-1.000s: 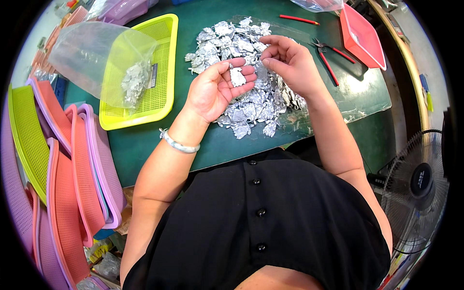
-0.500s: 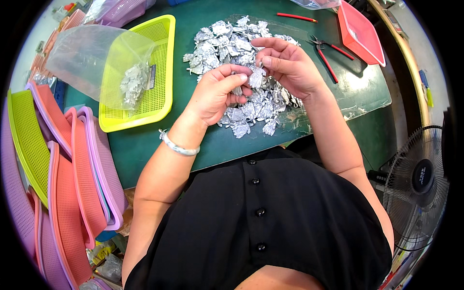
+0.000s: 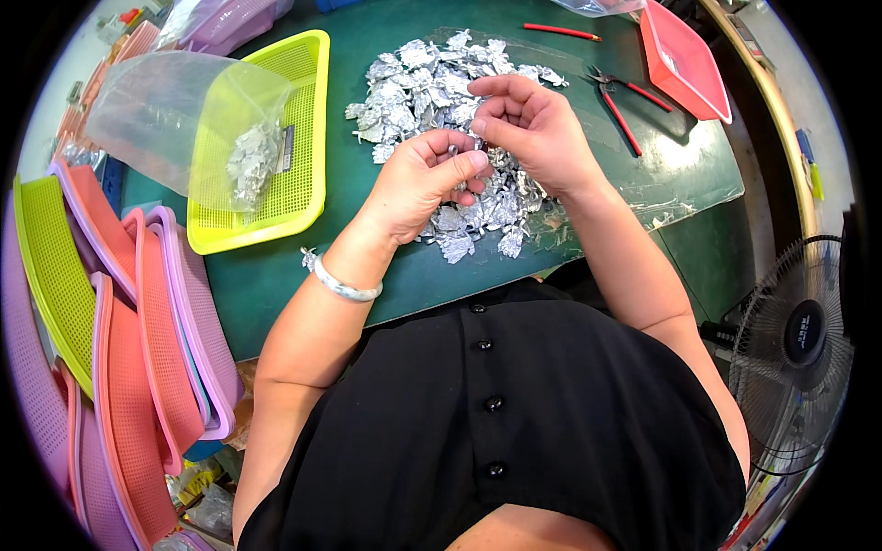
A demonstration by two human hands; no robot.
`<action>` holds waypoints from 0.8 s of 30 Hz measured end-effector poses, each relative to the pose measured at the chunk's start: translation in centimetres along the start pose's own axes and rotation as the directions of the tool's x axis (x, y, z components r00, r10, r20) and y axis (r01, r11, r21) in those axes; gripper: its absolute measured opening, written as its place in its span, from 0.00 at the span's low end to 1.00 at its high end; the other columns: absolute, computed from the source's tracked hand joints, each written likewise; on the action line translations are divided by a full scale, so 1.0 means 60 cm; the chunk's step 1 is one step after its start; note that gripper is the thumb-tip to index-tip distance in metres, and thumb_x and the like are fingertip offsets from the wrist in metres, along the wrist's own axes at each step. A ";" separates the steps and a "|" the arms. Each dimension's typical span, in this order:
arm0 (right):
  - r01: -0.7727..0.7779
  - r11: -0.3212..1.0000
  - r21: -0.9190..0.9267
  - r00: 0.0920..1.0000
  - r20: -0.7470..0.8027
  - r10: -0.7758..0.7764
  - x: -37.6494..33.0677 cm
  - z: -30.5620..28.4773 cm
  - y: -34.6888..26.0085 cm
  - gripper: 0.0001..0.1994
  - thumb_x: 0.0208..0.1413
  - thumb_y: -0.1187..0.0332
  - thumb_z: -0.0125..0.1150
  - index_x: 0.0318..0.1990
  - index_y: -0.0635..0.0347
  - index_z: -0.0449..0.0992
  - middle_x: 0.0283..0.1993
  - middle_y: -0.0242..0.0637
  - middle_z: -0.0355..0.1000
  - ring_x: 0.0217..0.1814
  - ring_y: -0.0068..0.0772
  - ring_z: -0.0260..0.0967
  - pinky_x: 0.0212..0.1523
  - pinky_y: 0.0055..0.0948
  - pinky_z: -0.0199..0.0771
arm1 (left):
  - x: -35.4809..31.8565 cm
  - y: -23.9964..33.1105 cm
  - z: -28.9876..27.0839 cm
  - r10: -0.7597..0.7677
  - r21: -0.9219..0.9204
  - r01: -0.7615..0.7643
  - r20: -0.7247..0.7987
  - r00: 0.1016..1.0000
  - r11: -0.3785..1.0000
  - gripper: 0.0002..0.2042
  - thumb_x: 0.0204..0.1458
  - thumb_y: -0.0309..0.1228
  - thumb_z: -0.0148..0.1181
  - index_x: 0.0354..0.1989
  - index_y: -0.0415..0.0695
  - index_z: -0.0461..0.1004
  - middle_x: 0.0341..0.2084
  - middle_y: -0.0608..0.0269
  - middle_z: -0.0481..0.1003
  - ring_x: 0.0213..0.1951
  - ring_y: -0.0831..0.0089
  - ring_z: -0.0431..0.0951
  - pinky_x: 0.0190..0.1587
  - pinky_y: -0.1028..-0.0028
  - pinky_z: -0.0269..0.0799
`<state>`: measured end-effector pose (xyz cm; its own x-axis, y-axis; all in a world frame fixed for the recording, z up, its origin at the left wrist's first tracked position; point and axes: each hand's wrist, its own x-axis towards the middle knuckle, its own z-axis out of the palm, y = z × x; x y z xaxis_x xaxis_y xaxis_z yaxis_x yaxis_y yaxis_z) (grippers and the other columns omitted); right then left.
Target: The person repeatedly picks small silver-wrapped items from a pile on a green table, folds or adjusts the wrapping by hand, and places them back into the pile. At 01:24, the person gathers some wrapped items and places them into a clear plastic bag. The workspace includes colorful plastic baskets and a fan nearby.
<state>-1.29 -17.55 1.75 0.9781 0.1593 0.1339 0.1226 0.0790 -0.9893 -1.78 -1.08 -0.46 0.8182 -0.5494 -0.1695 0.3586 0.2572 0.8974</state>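
Note:
A heap of small silvery metal castings (image 3: 413,87) lies on the green table (image 3: 266,303) in front of me. Over its near side my left hand (image 3: 427,179) is closed, with a bit of a silvery metal casting (image 3: 453,152) showing between thumb and fingers. My right hand (image 3: 533,133) meets it from the right, thumb and curled fingers by the left fingertips. Whatever the right fingers pinch is mostly hidden. A single casting (image 3: 309,258) lies beside the bracelet on my left wrist.
A yellow-green basket (image 3: 317,138) at left holds a clear plastic bag (image 3: 138,101) with castings inside. Red-handled pliers (image 3: 620,119), a red pen-like stick (image 3: 560,33) and a pink tray (image 3: 684,73) lie at far right. Stacked baskets (image 3: 119,367) crowd the left; a fan (image 3: 799,335) stands right.
My right hand has moved slightly down and left, closer to the left fingertips. The casting that showed beneath its fingers is now largely out of sight.

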 end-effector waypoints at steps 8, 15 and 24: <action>0.064 0.948 -0.311 0.993 -0.073 -0.091 0.005 -0.024 0.002 0.14 0.50 0.76 0.52 0.46 0.66 0.67 0.31 0.31 0.70 0.34 0.18 0.66 0.36 0.19 0.66 | 0.000 0.011 -0.008 -0.040 -0.231 0.062 0.100 0.994 0.971 0.11 0.51 0.28 0.49 0.40 0.36 0.69 0.30 0.55 0.74 0.30 0.71 0.75 0.30 0.75 0.73; 0.309 0.443 -0.841 0.932 0.174 -0.319 -0.005 -0.038 0.005 0.19 0.42 0.80 0.53 0.46 0.59 0.68 0.34 0.36 0.71 0.38 0.36 0.66 0.39 0.31 0.67 | 0.005 0.006 -0.017 -0.031 -0.285 0.059 0.101 0.994 0.957 0.11 0.51 0.26 0.47 0.40 0.35 0.68 0.35 0.51 0.73 0.32 0.66 0.76 0.32 0.71 0.74; 0.356 0.384 -0.852 0.910 0.224 -0.348 -0.009 -0.040 0.008 0.20 0.39 0.80 0.54 0.45 0.59 0.68 0.35 0.35 0.71 0.40 0.39 0.65 0.42 0.33 0.65 | 0.006 0.006 -0.018 -0.029 -0.309 0.053 0.081 0.996 0.950 0.10 0.50 0.25 0.45 0.40 0.34 0.67 0.37 0.50 0.72 0.33 0.64 0.76 0.32 0.70 0.76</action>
<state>-1.34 -19.97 1.07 0.8103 0.3376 0.4791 0.5385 -0.7514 -0.3813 -0.88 -0.31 -0.66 0.7681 -0.6196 -0.1616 0.5226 0.4609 0.7173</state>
